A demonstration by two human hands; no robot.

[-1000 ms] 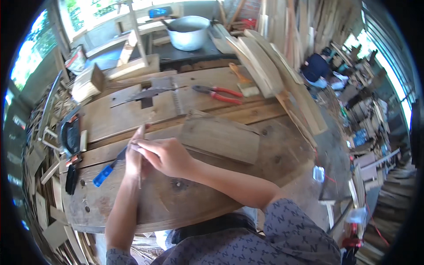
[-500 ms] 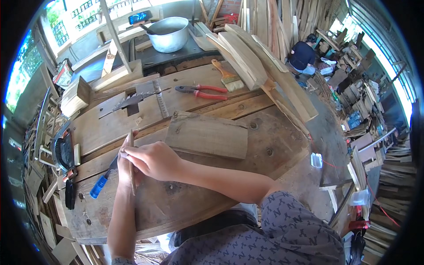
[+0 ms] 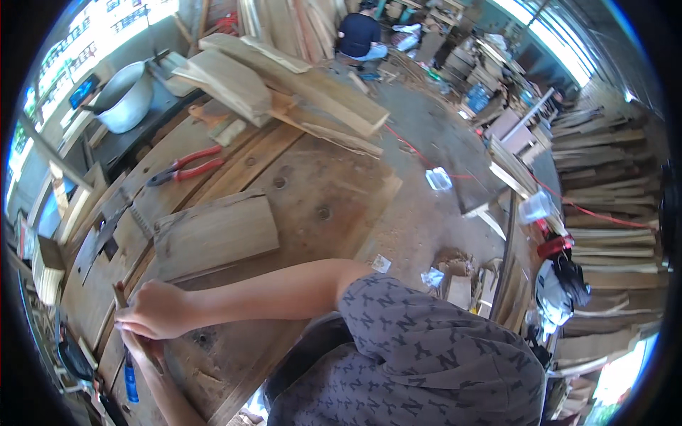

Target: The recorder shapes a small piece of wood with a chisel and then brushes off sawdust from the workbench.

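Observation:
My left hand [image 3: 144,346] and my right hand [image 3: 158,309] are together over the bench's near left part, both closed on a thin strip of wood [image 3: 120,295]. My right hand is above the left and covers much of the strip. Beside my left wrist is a blue-handled tool [image 3: 131,383]; its other end is hidden by the hand, and I cannot tell if it is held or lying there. A flat wooden board [image 3: 217,234] lies just beyond my right forearm. Farther off are red-handled pliers [image 3: 186,169] and a paintbrush [image 3: 226,129].
Long planks [image 3: 305,89] are stacked across the workbench [image 3: 341,167] at its far edge. A metal pot [image 3: 126,99] stands at the far left, near a handsaw blade [image 3: 106,231]. Another person [image 3: 361,34] sits low at the back. A red cord [image 3: 604,213] runs across the right.
The view has swung to the right, so the bench and my hands appear farther left. Both hands still hold the wood strip.

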